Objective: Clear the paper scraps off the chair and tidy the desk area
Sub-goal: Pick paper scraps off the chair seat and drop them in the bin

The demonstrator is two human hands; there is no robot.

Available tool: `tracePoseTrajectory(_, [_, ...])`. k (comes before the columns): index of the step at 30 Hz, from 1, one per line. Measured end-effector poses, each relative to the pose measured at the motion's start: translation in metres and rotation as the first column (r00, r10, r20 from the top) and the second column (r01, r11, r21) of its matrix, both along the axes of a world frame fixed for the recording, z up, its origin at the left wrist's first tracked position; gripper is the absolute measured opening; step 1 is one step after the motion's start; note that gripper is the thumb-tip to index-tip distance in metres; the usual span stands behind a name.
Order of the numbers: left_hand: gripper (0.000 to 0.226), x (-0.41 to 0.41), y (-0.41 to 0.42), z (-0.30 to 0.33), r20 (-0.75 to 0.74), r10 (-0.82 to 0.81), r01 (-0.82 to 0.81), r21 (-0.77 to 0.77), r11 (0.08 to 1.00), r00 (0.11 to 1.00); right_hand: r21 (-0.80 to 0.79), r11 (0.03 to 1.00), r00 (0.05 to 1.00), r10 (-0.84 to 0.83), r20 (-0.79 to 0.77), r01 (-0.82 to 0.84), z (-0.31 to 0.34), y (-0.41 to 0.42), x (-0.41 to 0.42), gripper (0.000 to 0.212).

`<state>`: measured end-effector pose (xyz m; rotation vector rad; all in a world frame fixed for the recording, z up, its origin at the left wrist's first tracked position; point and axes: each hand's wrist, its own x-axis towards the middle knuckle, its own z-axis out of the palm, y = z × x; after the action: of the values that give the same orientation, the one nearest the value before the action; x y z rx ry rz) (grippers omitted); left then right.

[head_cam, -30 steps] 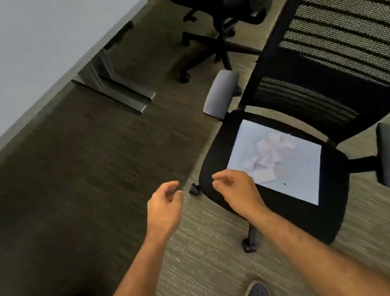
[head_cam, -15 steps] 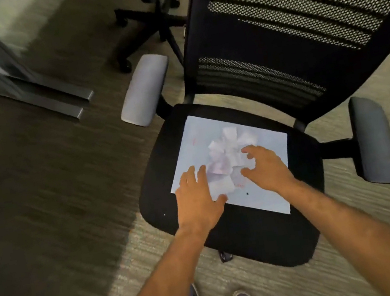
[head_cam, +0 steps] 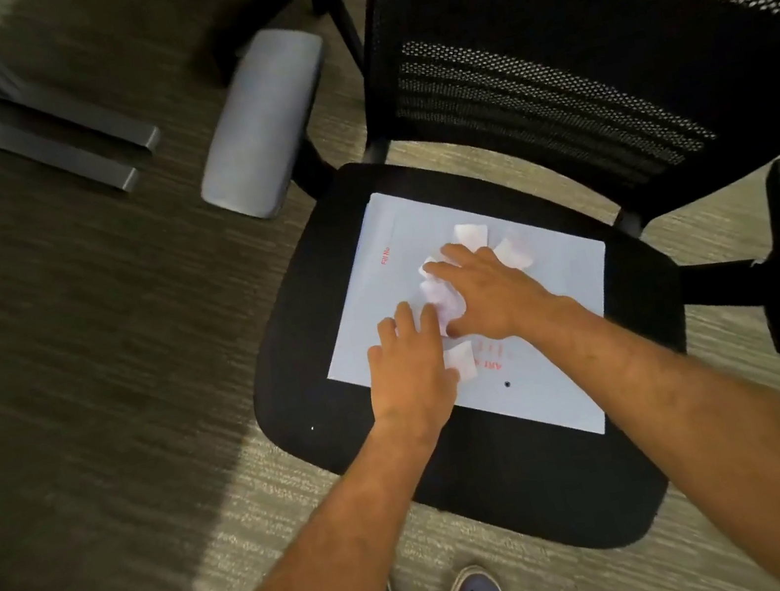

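Scraps (head_cam: pixel 471 235) of white paper lie in a loose heap on a large white sheet (head_cam: pixel 556 276), which rests flat on the black seat of the chair (head_cam: pixel 542 492). The heap sits slightly toward the backrest side of the sheet's middle, and both hands are upon it. The left hand (head_cam: pixel 412 374) lies palm down at the 7 o'clock edge of the heap, fingers straight and close together, pointing toward 12 o'clock; one scrap shows just beside its thumb side. The right hand (head_cam: pixel 486 294) lies across the heap from 4 o'clock, fingers spread and a little bent, pointing toward 10 o'clock, and covers most of the middle pieces. Neither hand appears to have closed round anything; both press or rest on paper. Two or three scraps remain uncovered at 12 to 1 o'clock of the right hand, beyond its fingertips and toward the backrest.

The relation that governs the coming move: the heap lies between the two hands, the left on the near side, the right over the far and right side, so a gathering sweep inward would probably bunch the pieces together. The right hand is nearer the stray scraps. The sheet's long axis runs from about 10 o'clock to 4 o'clock. A desk leg (head_cam: pixel 35 128) stands on the carpet (head_cam: pixel 58 406) at 10 o'clock, well apart from the chair.
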<state>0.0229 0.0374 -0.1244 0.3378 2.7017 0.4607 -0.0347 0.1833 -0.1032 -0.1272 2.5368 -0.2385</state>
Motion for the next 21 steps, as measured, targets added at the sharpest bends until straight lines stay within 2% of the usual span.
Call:
tracePoseTrajectory(6, [0.060,-0.008,-0.005,0.002,-0.014,-0.023,0.023,0.028,0.999,1.000,0.071,0.997,0.999,0.030,-0.034,-0.027,-0.013,-0.001,0.005,0.088])
tracePoseTrajectory(13, [0.051,-0.007,-0.010,0.004,0.061,0.018,-0.025,0.117,0.993,0.998,-0.016,1.000,0.995,-0.006,-0.103,0.004,-0.012,-0.010,0.011,0.059])
tracePoseTrajectory(16, [0.050,-0.008,-0.011,0.006,0.119,0.095,-0.115,0.182,0.977,0.988,-0.075,0.997,0.992,-0.040,-0.122,0.031,-0.011,-0.010,0.018,0.053])
tracePoseTrajectory(19, [0.052,-0.010,-0.011,0.008,0.202,0.170,-0.216,0.230,0.949,0.964,-0.099,0.994,0.991,-0.063,-0.121,0.051,-0.010,-0.008,0.018,0.060])
tracePoseTrajectory(21, [0.051,-0.010,-0.012,0.008,0.213,0.174,-0.223,0.236,0.946,0.961,-0.095,0.994,0.984,-0.069,-0.162,0.054,-0.009,-0.004,0.015,0.075])
